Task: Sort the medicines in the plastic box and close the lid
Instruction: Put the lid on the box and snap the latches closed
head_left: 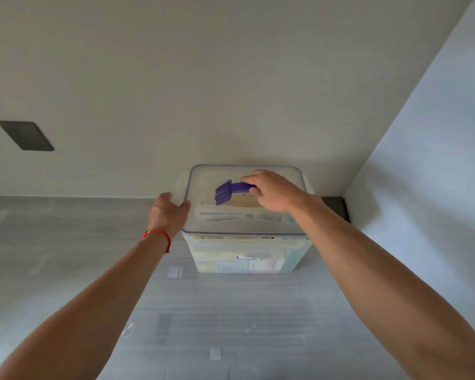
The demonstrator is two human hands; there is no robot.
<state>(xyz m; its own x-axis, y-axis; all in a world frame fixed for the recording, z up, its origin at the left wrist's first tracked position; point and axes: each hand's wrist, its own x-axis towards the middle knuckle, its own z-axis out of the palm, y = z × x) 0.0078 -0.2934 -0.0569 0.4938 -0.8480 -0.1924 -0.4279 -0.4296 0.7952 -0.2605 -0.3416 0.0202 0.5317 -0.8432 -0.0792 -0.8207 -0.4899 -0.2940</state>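
Grey wood-grain surface (231,311) runs back to a plain pale wall (231,78), with a second wall meeting it at the corner on the right; a dark rectangular plate (25,135) sits on the back wall, far to the left of both hands. Plastic box (247,253) stands on the surface close to the back wall, translucent, with medicine packets (247,263) visible through its front side as blurred coloured shapes; individual packets cannot be read. Lid (244,215) rests on top of the box, clear with a bluish rim, and appears seated flat. Purple handle (232,190) sits on the lid top, raised at an angle. Right hand (274,192) reaches from above, fingers curled around the right end of the handle, gripping it; the square left end of the handle sticks out past the fingers. Left hand (167,212) presses against the left edge of the lid, thumb on the lid's rim, fingers spread down the side, not wrapped around anything. Red string bracelet (158,237) circles the left wrist, just behind that hand. Both forearms are bare and extended forward.
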